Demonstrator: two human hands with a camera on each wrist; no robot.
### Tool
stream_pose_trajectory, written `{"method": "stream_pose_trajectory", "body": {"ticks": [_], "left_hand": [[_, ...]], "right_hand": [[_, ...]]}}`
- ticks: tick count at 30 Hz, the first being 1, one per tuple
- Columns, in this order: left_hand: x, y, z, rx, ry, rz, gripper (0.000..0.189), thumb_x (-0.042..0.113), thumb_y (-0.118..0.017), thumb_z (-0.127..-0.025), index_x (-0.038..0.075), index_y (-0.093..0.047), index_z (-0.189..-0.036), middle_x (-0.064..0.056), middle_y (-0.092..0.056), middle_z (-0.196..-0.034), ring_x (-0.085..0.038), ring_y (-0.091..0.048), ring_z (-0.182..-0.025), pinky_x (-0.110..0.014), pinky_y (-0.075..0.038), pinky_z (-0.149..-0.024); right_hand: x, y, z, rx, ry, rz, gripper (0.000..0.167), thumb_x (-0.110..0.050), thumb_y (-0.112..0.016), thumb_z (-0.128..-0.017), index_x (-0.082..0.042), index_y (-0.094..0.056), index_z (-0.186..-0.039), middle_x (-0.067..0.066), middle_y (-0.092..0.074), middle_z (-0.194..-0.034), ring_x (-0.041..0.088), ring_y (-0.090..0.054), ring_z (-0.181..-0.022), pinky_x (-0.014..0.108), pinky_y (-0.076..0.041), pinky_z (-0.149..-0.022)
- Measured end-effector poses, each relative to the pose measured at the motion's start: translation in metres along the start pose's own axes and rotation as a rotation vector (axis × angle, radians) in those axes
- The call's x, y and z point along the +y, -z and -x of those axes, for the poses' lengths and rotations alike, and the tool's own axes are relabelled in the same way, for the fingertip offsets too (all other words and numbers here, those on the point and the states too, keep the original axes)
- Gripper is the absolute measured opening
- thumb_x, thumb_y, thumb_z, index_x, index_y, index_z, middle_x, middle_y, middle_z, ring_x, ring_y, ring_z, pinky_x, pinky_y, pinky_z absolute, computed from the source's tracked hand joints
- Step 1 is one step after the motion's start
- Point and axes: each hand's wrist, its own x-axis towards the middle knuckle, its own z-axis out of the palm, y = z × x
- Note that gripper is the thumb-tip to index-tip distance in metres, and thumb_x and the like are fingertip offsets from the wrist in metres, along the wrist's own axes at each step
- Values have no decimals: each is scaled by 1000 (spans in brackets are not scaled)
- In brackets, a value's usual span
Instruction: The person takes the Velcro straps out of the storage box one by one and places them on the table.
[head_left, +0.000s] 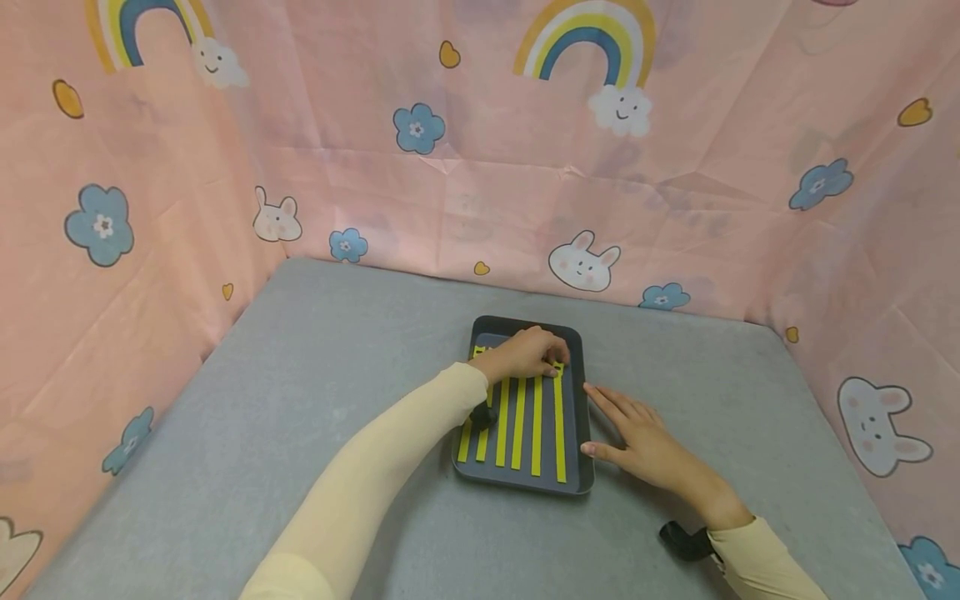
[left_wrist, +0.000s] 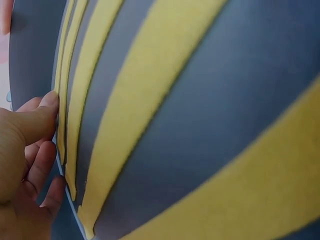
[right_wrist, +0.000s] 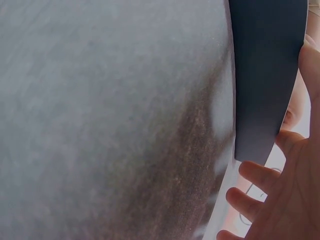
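Observation:
A dark grey rectangular tray (head_left: pixel 517 485) lies on the table with several flat yellow straps (head_left: pixel 537 429) side by side in it, running lengthwise. The straps have slotted ends at the tray's far side. My left hand (head_left: pixel 527 353) reaches across the tray and pinches the far end of the rightmost yellow strap (head_left: pixel 560 433) between thumb and fingers. In the left wrist view, the thumb (left_wrist: pixel 50 100) lies right at that strap. My right hand (head_left: pixel 637 437) is at the tray's right side, its fingers spread and extended, fingertips touching the rim, as the right wrist view also shows.
The grey table (head_left: pixel 300 375) extends around the tray. A pink patterned cloth (head_left: pixel 337 183) hangs behind it and on both sides. Black wrist camera mounts sit at my left wrist (head_left: pixel 483 415) and my right wrist (head_left: pixel 686 542).

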Motion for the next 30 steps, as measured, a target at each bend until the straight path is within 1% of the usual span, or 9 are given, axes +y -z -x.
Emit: {"method": "stream_pose_trajectory", "body": {"ticks": [3,13,23,30], "left_hand": [[1,1,1,6,-1,11,25,20,-70,-93,16,-69,-118,1,-72,-106,-9,-66,-93,-24,-53,-83],[-1,0,3,37,-1,108,21,13,-70,-92,15,-70,-114,1,-70,-90,-7,-62,-79,-19,-49,-74],[-4,3,2,51,-32,173,20,15,-70,-93,17,-70,-113,3,-69,-88,-4,-63,-78,-17,-51,-73],[-2,8,2,54,-34,253,20,15,-70,-92,18,-69,-112,3,-67,-84,-5,-64,-74,-16,-52,-70]], "right_hand": [[0,0,0,-1,0,-6,84,-58,-60,-92,-29,-19,-159,16,-31,-160,45,-31,-144,70,-22,-110],[0,-1,-1,-1,11,-10,84,-57,-60,-92,-29,-18,-159,16,-31,-160,45,-31,-144,71,-22,-109],[2,-1,-2,-2,11,-8,84,-56,-60,-92,-27,-18,-159,17,-32,-160,46,-31,-143,71,-22,-109],[3,-2,-2,-3,14,-10,84,-56,-60,-92,-28,-17,-160,16,-32,-160,47,-31,-144,72,-22,-109]]}}
